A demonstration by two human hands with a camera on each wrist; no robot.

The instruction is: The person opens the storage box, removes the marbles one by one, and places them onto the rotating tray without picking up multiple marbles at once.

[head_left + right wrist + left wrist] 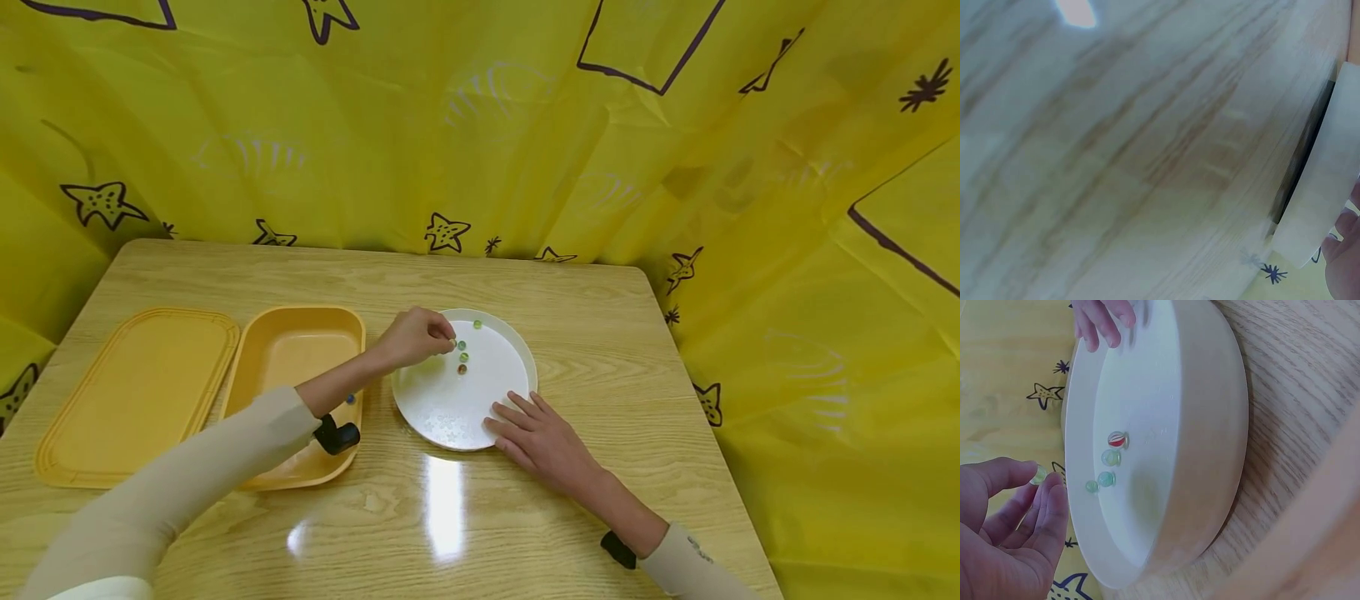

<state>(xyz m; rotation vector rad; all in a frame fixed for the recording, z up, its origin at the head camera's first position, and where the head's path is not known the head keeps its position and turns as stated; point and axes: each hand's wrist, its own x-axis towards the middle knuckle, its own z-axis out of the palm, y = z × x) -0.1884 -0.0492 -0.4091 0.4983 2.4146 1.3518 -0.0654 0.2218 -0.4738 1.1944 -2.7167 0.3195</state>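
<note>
A clear yellow-green marble (1038,475) is pinched between the thumb and fingertips of my left hand (417,337), above the left part of a round white pan (427,408). Inside the pan lie several more glass marbles: one with a red and white swirl (1117,439), a pale green one (1110,457), a teal one (1106,479) and a small green one (1091,486). My right hand (542,437) rests on the pan's near right rim, fingers spread over the inside. In the right wrist view only part of that hand (1344,256) shows beside the pan's outer wall.
Left of the pan stands an orange rectangular tub (296,321), partly hidden by my left forearm. A blue marble (350,399) lies in the tub near its right side. The flat orange lid (142,392) lies farther left on the wooden table (600,333). Yellow patterned cloth hangs behind.
</note>
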